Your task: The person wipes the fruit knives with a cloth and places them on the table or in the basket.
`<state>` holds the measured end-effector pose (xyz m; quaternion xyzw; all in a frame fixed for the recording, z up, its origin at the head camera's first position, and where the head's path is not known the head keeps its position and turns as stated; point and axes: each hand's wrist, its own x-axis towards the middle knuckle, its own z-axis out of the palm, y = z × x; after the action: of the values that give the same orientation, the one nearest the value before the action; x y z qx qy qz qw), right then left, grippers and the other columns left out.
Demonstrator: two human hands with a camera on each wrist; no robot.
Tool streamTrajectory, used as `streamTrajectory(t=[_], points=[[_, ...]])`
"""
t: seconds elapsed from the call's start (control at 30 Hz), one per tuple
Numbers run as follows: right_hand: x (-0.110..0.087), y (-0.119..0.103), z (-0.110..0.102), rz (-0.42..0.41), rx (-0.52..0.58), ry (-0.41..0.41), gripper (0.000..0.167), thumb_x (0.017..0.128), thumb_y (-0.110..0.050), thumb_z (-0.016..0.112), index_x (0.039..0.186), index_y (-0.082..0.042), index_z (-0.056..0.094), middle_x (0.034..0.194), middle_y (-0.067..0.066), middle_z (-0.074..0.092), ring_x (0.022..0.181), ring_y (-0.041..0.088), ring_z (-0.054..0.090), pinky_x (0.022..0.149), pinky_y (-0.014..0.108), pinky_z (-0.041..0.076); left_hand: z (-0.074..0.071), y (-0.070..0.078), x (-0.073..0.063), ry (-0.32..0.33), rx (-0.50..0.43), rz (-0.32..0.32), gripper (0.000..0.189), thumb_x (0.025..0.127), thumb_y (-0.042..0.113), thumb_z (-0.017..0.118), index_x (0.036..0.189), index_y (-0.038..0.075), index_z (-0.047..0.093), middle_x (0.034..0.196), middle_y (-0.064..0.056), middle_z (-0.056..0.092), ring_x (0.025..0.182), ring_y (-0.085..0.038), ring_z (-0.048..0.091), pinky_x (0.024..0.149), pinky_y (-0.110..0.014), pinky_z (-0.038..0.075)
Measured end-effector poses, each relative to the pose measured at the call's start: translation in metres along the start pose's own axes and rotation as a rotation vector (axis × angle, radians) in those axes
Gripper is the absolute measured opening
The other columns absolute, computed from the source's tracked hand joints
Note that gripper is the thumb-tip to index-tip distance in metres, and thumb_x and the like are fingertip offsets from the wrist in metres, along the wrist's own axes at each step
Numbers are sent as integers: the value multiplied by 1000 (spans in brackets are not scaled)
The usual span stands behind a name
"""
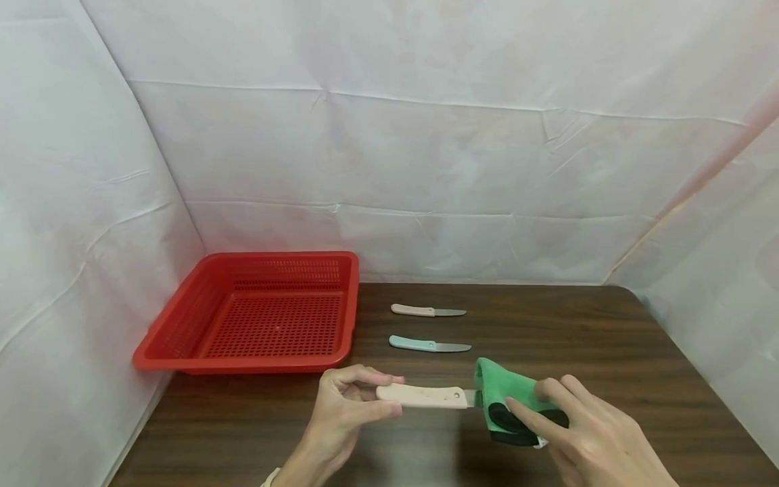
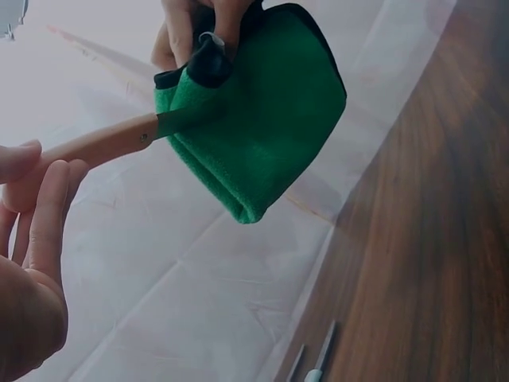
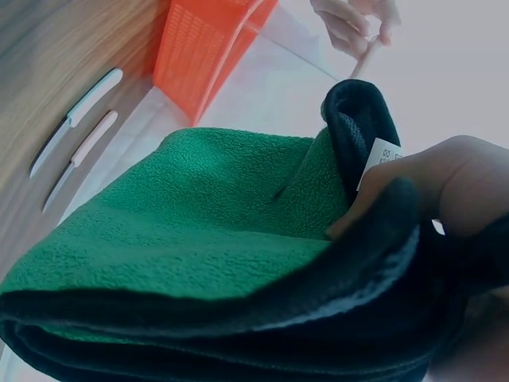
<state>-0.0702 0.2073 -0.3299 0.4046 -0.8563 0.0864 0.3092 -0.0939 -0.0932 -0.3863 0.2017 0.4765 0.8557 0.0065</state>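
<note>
Above the table's front part, my left hand pinches a knife by the end of its pale beige handle, thumb below and fingers above. The knife points right, and most of its blade is hidden in a folded green cloth with black edging. My right hand grips that cloth around the blade, thumb and fingers pressing the folds. In the left wrist view the cloth hangs down past the blade. A white label shows on the cloth in the right wrist view, beside the right thumb.
A red plastic basket with a perforated bottom stands at the back left. Right of it lie two knives on the dark wooden table: a pink-handled knife behind and a light-blue-handled knife in front. White sheeting surrounds the table.
</note>
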Motion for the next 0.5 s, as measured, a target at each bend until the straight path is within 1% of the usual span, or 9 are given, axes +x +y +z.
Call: streamTrajectory(t=[0.07,0.27,0.4,0.5], points=[[-2,2,0,9,-5,-2,59,88,-19,15,99,-22,74,95,-5,52,75,6,36,47,6,19,-2,0,-1,0,-8,1,37,66,-15,75,92,11,75,92,-11,71,82,-21,68,67,-32,58],[-7,7,-2,17,-3,44,57,90,-19,17,102,-20,73,95,-3,53,74,6,36,46,7,18,-9,1,-3,-31,-39,28,37,70,-18,70,96,9,74,95,-13,71,81,-21,68,66,-36,59],[-8,9,-3,32,-17,43,55,92,-20,18,105,-19,72,96,-3,53,75,6,36,44,7,19,-14,2,-5,-49,-58,37,38,72,-19,67,98,7,73,97,-15,70,80,-22,68,66,-38,59],[-9,10,-4,47,-24,45,53,93,-19,20,107,-20,71,97,-2,53,75,6,38,43,7,20,-16,4,-6,-56,-49,31,37,73,-19,65,99,7,73,98,-16,70,80,-22,69,66,-39,59]])
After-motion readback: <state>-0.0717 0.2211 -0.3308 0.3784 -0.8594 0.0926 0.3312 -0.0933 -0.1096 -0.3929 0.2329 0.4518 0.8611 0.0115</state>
